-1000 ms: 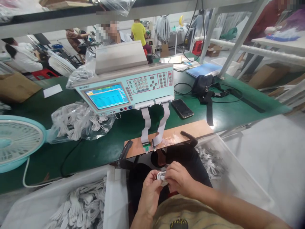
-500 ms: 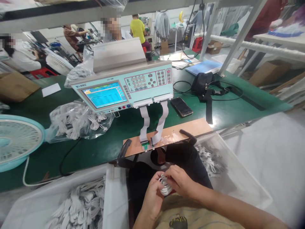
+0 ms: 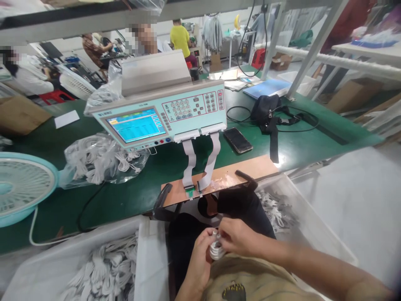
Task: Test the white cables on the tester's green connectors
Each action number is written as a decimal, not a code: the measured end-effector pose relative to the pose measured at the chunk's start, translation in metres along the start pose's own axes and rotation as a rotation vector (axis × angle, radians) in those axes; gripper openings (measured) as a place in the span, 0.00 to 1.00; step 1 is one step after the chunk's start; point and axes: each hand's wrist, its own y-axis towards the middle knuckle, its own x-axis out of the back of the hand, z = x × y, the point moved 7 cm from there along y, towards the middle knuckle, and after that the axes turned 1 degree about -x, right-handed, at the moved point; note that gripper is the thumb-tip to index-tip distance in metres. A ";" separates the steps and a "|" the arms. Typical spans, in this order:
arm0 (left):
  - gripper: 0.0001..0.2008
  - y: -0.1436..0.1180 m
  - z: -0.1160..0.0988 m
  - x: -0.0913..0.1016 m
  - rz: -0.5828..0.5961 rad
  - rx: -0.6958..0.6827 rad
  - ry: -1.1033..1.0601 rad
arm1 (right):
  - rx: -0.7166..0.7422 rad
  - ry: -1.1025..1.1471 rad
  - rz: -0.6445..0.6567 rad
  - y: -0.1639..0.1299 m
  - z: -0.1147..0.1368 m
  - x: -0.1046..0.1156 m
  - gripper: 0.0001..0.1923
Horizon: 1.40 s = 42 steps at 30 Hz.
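A small coiled white cable (image 3: 216,250) is held over my lap, in front of my body. My left hand (image 3: 202,253) grips the coil from its left side. From the right, my right hand (image 3: 235,236) has its fingers closed at the top of the same cable, near its ends; the fingertips partly hide what they pinch. Beyond my hands, a wooden board (image 3: 232,176) carries two small connector boards on grey ribbon cables (image 3: 189,165), which run up to a light-blue tester (image 3: 156,113) with a lit screen.
A white bin (image 3: 153,251) of coiled cables stands at left, another bin (image 3: 313,221) at right. On the green table (image 3: 300,148) lie a phone (image 3: 238,140), a black waist bag (image 3: 266,110) and bagged cables (image 3: 97,156). A blue fan (image 3: 28,188) is at far left. Several people are beyond.
The coil has turned slightly and sits a little lower between my hands. My right hand's fingers have shifted at its top. The view has moved slightly.
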 end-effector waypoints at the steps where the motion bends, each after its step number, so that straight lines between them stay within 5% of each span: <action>1: 0.05 0.000 -0.003 0.001 -0.014 -0.007 0.023 | -0.048 0.075 -0.056 0.001 -0.007 -0.001 0.03; 5: 0.08 0.003 -0.014 0.009 -0.101 -0.036 0.175 | -0.072 0.091 -0.204 0.004 -0.016 -0.006 0.02; 10: 0.09 0.011 -0.031 0.017 -0.144 -0.100 0.254 | -0.045 0.116 -0.143 0.016 -0.014 -0.007 0.06; 16: 0.10 0.021 -0.064 0.008 -0.135 -0.316 0.347 | -0.162 0.336 -0.406 0.043 -0.024 0.021 0.09; 22: 0.14 0.038 -0.069 0.020 -0.153 -0.168 0.068 | -0.289 0.676 -0.403 0.065 -0.032 0.004 0.10; 28: 0.14 0.043 -0.073 0.030 -0.173 -0.226 -0.040 | -0.410 0.876 -0.459 0.074 -0.039 -0.012 0.13; 36: 0.16 0.042 -0.079 0.027 -0.131 -0.279 0.026 | -0.411 0.943 -0.470 0.075 -0.037 -0.009 0.13; 42: 0.18 0.041 -0.097 0.031 -0.093 -0.413 0.323 | -0.518 1.120 -0.432 0.078 -0.037 -0.017 0.18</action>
